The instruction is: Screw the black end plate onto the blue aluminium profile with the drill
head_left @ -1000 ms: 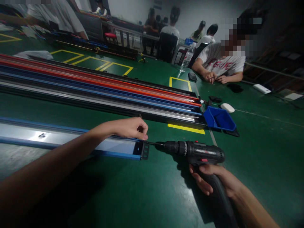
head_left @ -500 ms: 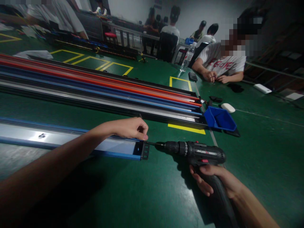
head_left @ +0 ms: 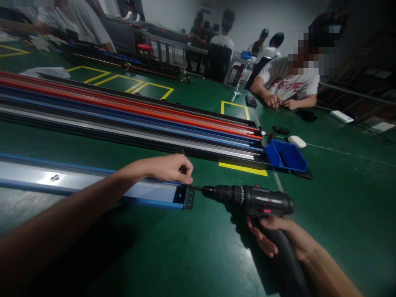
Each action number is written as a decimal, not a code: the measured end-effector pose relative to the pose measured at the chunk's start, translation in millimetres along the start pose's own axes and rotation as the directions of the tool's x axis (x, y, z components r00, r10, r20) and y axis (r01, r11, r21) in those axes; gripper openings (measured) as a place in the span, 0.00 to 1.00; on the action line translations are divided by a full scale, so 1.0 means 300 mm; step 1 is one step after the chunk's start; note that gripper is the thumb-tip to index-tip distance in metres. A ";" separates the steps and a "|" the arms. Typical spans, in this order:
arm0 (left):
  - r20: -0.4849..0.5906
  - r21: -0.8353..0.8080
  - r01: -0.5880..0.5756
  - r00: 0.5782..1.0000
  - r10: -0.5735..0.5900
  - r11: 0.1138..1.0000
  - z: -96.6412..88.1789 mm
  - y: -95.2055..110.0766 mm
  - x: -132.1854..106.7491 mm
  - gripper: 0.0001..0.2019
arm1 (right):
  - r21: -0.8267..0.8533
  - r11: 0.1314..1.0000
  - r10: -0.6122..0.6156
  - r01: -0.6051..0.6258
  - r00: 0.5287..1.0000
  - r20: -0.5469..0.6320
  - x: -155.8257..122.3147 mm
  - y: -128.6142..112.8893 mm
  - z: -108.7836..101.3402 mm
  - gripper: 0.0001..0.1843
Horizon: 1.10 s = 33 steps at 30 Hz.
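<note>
My right hand [head_left: 280,237] is wrapped round the grip of a black cordless drill [head_left: 256,200]. Its bit points left and meets the black end bracket [head_left: 188,198] of a blue and silver rail [head_left: 77,181] lying on the green table. My left hand [head_left: 171,167] rests on the rail's end, fingers pinched together just above the bracket; what they pinch is too small to make out.
Several long red, blue, silver and black rails [head_left: 139,119] lie beyond. A blue bin [head_left: 286,156] sits at their right end, with a white object [head_left: 297,141] past it. A seated person [head_left: 287,86] works at the far right; a water bottle [head_left: 244,78] stands nearby.
</note>
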<state>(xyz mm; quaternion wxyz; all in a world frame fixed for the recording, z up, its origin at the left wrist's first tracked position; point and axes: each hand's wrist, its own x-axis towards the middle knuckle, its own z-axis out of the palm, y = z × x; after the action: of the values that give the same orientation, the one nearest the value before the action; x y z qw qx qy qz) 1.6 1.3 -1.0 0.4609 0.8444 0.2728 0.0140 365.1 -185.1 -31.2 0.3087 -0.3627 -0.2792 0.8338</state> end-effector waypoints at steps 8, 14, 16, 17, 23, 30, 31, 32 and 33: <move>-0.002 -0.003 0.011 1.000 -0.011 1.000 -0.002 0.009 -0.002 0.13 | 0.008 1.000 0.002 -0.002 1.000 -0.027 -0.001 -0.002 0.005 0.15; 0.000 0.000 0.013 1.000 -0.013 1.000 -0.002 0.004 -0.003 0.13 | -0.005 1.000 -0.022 0.022 0.999 -0.026 -0.003 0.007 0.004 0.14; 0.002 -0.005 0.009 1.000 -0.009 1.000 -0.003 0.003 -0.003 0.13 | -0.007 1.000 -0.030 0.030 0.999 -0.034 -0.005 0.009 0.004 0.14; 0.004 -0.008 0.007 1.000 -0.007 1.000 -0.003 0.003 -0.003 0.13 | -0.007 0.999 -0.033 0.032 0.999 -0.036 -0.005 0.010 0.004 0.14; 0.000 -0.022 0.005 1.000 -0.005 1.000 -0.002 0.001 -0.002 0.13 | 0.006 0.999 -0.042 0.042 0.999 -0.020 -0.004 0.012 0.002 0.13; -0.001 -0.007 0.016 1.000 -0.016 1.000 -0.001 0.002 -0.002 0.13 | 0.008 0.999 -0.035 0.035 0.999 -0.032 -0.004 0.010 0.009 0.12; -0.003 -0.013 0.013 1.000 -0.013 1.000 -0.001 0.001 -0.002 0.13 | 0.008 0.999 -0.039 0.039 0.999 -0.032 -0.004 0.010 0.011 0.12; -0.004 -0.019 0.008 1.000 -0.008 1.000 -0.001 0.000 -0.002 0.13 | 0.008 0.999 -0.045 0.045 0.998 -0.032 -0.003 0.010 0.012 0.12; -0.004 -0.022 0.004 1.000 -0.004 1.000 -0.001 -0.001 -0.001 0.13 | 0.009 0.999 -0.051 0.051 0.998 -0.032 -0.003 0.009 0.013 0.12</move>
<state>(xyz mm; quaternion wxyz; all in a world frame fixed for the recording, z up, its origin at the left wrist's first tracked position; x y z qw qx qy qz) 1.0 1.5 -1.1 0.4696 0.8387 0.2752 0.0180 361.6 -188.6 -30.4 0.3360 -0.3673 -0.2792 0.8211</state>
